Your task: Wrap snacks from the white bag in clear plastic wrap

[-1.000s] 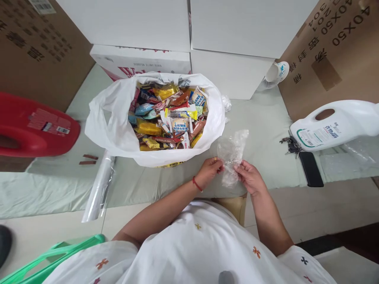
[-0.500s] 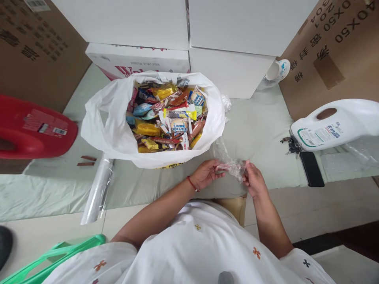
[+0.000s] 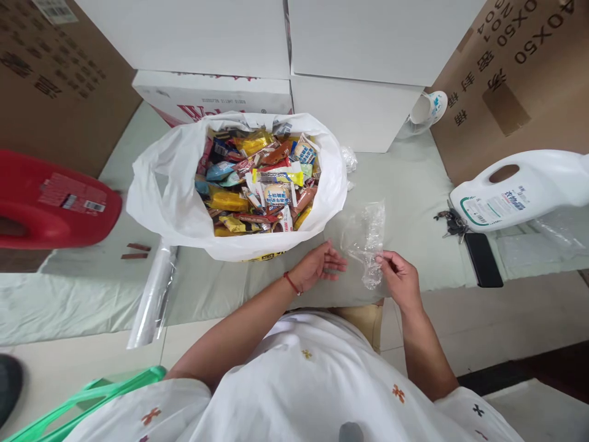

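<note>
Between the thumb and fingers of my right hand (image 3: 399,276) is pinched a clear plastic bag (image 3: 372,239), crumpled at its near end and spread flat on the cloth at its far end. My left hand (image 3: 322,264) is held a little to the left of it, palm partly up and fingers apart, with nothing in them. A red cord circles my left wrist. Just beyond my left hand stands a white plastic bag (image 3: 184,215), its mouth wide open, filled with many wrapped snacks (image 3: 257,184) in yellow, blue, red and brown packets.
A roll of clear plastic (image 3: 154,301) and two brown strips (image 3: 135,251) lie left, near a red jug (image 3: 59,199). White boxes (image 3: 359,110) form the back. At right are a white detergent bottle (image 3: 515,190), keys (image 3: 453,224), a phone (image 3: 483,259) and a paper cup (image 3: 427,109).
My left hand has let go of the clear plastic bag and opened. The bag has spread out toward the back, still pinched by my right hand.
</note>
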Tool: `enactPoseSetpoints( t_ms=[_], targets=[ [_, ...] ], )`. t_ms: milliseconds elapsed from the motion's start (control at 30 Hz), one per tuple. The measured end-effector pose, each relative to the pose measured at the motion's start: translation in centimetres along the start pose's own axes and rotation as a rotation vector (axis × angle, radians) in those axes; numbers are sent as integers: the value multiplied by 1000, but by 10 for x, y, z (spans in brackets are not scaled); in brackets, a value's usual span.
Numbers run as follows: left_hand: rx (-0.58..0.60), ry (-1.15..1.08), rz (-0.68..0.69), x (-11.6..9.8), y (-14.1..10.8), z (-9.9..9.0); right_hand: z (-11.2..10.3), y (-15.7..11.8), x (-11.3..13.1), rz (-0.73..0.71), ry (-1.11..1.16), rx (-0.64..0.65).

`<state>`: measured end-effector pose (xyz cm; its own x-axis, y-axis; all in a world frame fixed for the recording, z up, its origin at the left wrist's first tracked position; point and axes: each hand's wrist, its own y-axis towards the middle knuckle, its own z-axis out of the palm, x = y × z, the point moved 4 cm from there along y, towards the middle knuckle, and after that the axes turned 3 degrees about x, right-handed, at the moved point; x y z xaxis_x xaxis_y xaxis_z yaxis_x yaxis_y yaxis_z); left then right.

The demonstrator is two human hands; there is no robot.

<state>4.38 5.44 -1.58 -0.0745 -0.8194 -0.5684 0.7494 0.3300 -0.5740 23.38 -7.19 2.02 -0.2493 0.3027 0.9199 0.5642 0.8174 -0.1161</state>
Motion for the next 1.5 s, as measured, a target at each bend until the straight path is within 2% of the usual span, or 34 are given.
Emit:
enactPoseSetpoints(
  t_ms=[100,167,233,333,500,633,700,800,867,933,1033,1100,1167,1200,1233,1300,1367,1400,1500],
  targets=[
    [-29,22,-138,8,5,20,3,-6,16,-176,-171,-7],
    [-66,42,-152,12,10,30,6,-10,23,-245,-233,22],
    [-67,78,-132,14,15,35,7,-11,22,-241,-240,43],
    [-8,72,-96,16,14,31,0,-7,4,-115,-136,-3],
    [58,-115,29,18,3,17,-14,7,-36,162,199,-21],
    [67,-118,100,20,0,20,-31,2,-39,254,230,-203],
    [75,-104,121,22,1,25,-28,-5,-37,345,190,-152],
    [76,-90,127,24,2,28,-12,-10,-31,418,116,24],
    [41,-58,120,26,0,22,-2,-9,-26,374,96,86],
    [-44,33,89,29,-8,10,3,-6,-21,300,97,99],
    [-221,364,29,28,-34,-11,1,-5,-13,189,51,85],
    [-403,690,140,15,-60,-15,1,-6,-7,126,-6,118],
    [-574,968,422,-5,-87,-1,5,-9,-1,71,-60,162],
    [-597,1054,578,-14,-95,12,8,-11,1,45,-84,180],
    [-548,1112,714,-19,-98,27,12,-12,2,21,-105,197],
    [-380,1196,909,-23,-86,54,21,-14,3,-17,-132,216],
    [-313,1321,976,-20,-54,66,26,-14,1,-46,-140,214],
    [-324,1427,937,-17,-33,65,27,-13,-1,-53,-144,196],
    [-432,1694,665,-3,24,47,18,-11,-8,-42,-151,72]
  ],
)
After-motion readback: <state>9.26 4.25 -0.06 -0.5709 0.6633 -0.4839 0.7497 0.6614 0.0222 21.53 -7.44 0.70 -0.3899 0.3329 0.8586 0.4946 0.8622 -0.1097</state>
